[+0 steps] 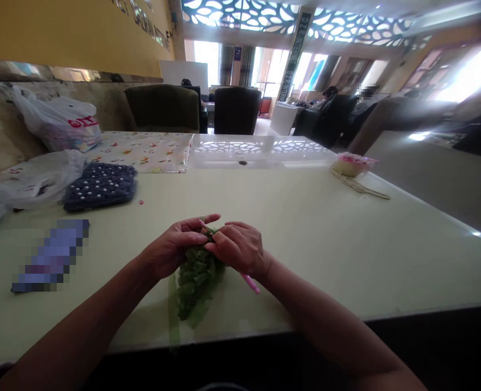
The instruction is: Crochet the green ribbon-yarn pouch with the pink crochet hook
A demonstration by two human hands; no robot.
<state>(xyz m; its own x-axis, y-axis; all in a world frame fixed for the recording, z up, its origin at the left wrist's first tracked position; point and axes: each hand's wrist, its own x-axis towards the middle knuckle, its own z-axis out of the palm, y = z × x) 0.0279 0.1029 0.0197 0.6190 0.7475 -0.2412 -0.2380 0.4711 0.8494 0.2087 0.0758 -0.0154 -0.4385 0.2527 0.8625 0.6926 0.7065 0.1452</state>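
Note:
Near the front edge of the pale table, my left hand [175,244] pinches the top of a dark green crocheted piece [195,279] that hangs down onto the tabletop. My right hand [242,244] is closed around a pink crochet hook [251,285]; its handle sticks out below the palm and its tip shows by my left fingers. Both hands meet at the upper edge of the green work. A flat, translucent green strand [174,304] trails down beside it over the table edge. My fingers partly hide the stitches there.
At left lie a navy, white-beaded item [99,184], a clear plastic bag [56,171], a white carrier bag [67,122] and a pixelated flat object [52,255]. A small red ring [141,202] sits nearby. A cream bundle with cords [350,165] rests at right. Chairs [237,108] and people are beyond.

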